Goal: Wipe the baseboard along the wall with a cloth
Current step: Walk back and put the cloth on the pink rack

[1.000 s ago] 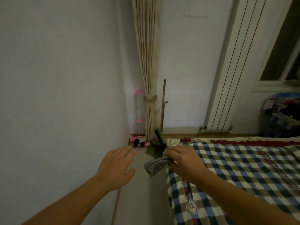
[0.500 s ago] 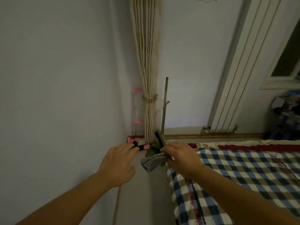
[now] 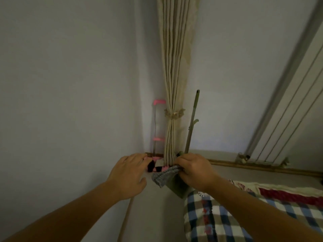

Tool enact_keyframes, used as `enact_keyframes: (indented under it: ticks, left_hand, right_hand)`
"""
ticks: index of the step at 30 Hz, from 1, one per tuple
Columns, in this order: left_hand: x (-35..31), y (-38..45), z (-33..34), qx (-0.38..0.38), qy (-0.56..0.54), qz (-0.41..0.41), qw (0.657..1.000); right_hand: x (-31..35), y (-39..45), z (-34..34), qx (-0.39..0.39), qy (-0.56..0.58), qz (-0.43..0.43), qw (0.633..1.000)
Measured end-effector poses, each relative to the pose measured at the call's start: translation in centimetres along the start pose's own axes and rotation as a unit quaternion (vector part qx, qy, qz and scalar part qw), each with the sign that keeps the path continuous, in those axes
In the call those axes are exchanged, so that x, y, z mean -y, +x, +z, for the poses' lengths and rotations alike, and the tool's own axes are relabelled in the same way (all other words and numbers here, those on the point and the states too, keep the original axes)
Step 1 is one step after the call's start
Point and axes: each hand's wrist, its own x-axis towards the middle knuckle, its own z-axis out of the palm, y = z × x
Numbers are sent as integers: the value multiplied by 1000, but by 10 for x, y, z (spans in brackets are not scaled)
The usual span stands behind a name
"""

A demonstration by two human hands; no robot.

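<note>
Two bare hands reach toward a room corner, seen from the head camera. Right hand (image 3: 195, 172): fingers closed around a bunched grey cloth (image 3: 163, 176), which hangs from the grip to the hand's left, above the floor (image 3: 153, 215). Left hand (image 3: 128, 175): open, fingers spread, holding nothing, its fingertips close to the foot of a pink-framed cart (image 3: 156, 165) standing in the corner. Brown baseboard (image 3: 253, 167): runs along the foot of the far wall (image 3: 227, 84), behind the right hand; a second strip (image 3: 126, 213) follows the left wall below the left wrist. The cloth is near the corner but touches neither strip. A beige curtain (image 3: 174, 75), tied at mid-height, hangs into the corner; a mop handle (image 3: 192, 119) leans beside it. White radiator (image 3: 288, 102) at right. Checked bedspread (image 3: 244, 219) at lower right. No brand, label or writing is legible.
</note>
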Motion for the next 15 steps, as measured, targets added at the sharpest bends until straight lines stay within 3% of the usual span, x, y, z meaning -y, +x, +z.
enact_keyframes:
  ticks: [15]
  left_hand:
    - [80, 73, 60, 30, 39, -12, 999]
  right_hand:
    - [-79, 105, 48, 118, 28, -5, 993]
